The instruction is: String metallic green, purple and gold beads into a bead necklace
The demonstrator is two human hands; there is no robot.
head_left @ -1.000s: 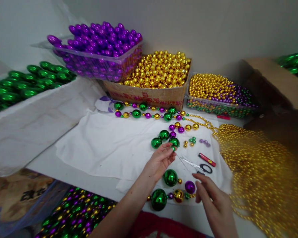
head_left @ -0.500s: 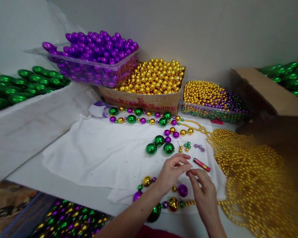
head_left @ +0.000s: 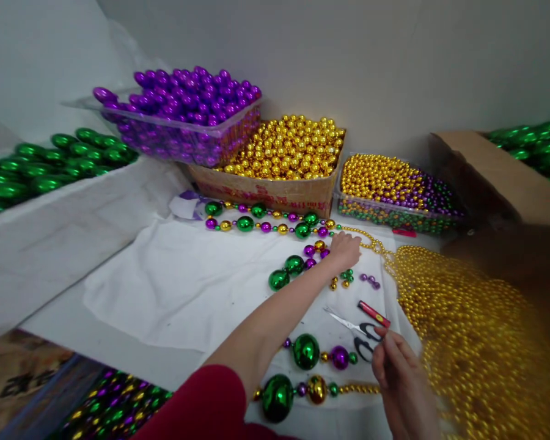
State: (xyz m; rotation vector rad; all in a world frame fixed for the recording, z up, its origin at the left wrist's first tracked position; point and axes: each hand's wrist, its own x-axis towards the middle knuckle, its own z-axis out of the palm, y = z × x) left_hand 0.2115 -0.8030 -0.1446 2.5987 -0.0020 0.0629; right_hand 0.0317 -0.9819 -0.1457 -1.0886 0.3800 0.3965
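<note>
My left hand (head_left: 346, 249) reaches across the white cloth (head_left: 165, 287), fingers curled down where loose gold beads lay; what they grip is hidden. Nearer to me, my right hand (head_left: 401, 370) has its thumb and fingertips pinched together, with whatever is between them too small to make out. Beside it lie black-handled scissors (head_left: 348, 321), blades slightly apart, and a red lighter (head_left: 373, 313). A string of beads in front holds a big green bead (head_left: 306, 351) and a purple bead (head_left: 340, 357). Loose green beads (head_left: 279, 280) and small purple beads (head_left: 370, 280) lie near my left forearm.
At the back stand a clear tub of purple beads (head_left: 178, 129), a cardboard box (head_left: 266, 188) of gold beads and a tub of small mixed beads (head_left: 394, 211). Gold bead chains (head_left: 476, 342) are heaped at the right. A white box wall (head_left: 64, 238) borders the left.
My hands, together before, are now apart. The left has moved away from me over the loose gold beads; the right has moved right and nearer, and the scissors now show.
</note>
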